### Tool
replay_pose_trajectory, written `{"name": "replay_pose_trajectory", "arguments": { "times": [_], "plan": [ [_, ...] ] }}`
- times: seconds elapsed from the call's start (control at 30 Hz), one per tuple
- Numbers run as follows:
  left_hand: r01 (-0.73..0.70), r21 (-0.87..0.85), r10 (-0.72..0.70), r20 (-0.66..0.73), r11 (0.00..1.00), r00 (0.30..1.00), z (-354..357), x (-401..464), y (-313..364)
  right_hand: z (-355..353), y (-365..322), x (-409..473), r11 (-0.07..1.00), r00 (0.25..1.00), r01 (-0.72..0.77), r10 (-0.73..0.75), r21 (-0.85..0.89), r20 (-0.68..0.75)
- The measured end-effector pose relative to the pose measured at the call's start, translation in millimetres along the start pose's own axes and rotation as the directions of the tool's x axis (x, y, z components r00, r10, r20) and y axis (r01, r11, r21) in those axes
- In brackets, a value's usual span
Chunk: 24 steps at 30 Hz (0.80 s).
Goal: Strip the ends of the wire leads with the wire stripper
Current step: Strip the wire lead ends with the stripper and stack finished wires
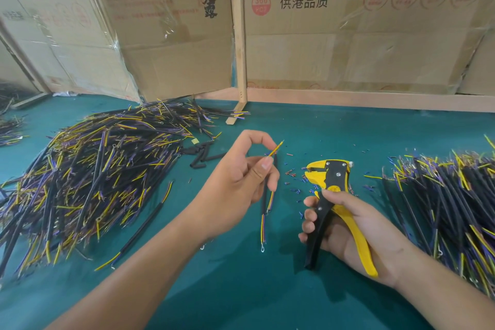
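Centre frame: left hand (pixel 241 182) pinching a wire lead (pixel 268 197) between thumb and fingers, yellow tip up. Right of it, right hand (pixel 345 225) wrapped round the wire stripper (pixel 330 187) handles, nose toward upper left, above the green table (pixel 267 289).

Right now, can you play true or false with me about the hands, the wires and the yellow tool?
1. The right hand holds the wire stripper. True.
2. The left hand is empty. False: it pinches a wire lead between thumb and fingers.
3. The wire lead is inside the stripper's mouth. False: it is held apart, to the left of the tool.
4. Big piles of wires lie on both sides, a left pile and a right pile. True.
5. The table top is red. False: it is green.
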<state>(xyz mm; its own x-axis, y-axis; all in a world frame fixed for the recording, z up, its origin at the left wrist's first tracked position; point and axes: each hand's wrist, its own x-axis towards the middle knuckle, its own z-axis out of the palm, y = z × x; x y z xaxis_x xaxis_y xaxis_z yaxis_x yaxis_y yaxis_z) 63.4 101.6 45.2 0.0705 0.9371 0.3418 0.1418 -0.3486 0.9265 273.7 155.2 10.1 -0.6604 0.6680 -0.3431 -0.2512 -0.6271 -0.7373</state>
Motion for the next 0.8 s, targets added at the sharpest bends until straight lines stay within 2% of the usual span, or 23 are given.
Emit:
{"name": "replay_pose_trajectory", "arguments": {
  "times": [0.33,0.47,0.6,0.7,0.8],
  "plan": [
    [0.001,0.087,-0.005,0.041,0.996,0.999,4,-2,1,2,1,-2,1.000,1.000,0.022,-0.021,0.011,-0.022],
    [0.010,0.199,-0.027,0.083,0.980,0.996,18,-4,4,11,10,-5,0.971,0.972,0.234,-0.236,-0.057,-0.023],
    [0.006,0.272,-0.054,0.171,0.962,0.984,41,-11,2,14,19,-8,0.823,0.874,0.448,-0.486,-0.351,-0.025],
    [0.029,0.273,-0.084,0.192,0.961,0.978,47,-13,1,14,22,-9,0.733,0.803,0.509,-0.594,-0.452,-0.057],
    [0.047,0.269,-0.101,0.188,0.962,0.977,48,-13,3,16,24,-11,0.694,0.785,0.518,-0.618,-0.500,-0.045]
  ]
}}
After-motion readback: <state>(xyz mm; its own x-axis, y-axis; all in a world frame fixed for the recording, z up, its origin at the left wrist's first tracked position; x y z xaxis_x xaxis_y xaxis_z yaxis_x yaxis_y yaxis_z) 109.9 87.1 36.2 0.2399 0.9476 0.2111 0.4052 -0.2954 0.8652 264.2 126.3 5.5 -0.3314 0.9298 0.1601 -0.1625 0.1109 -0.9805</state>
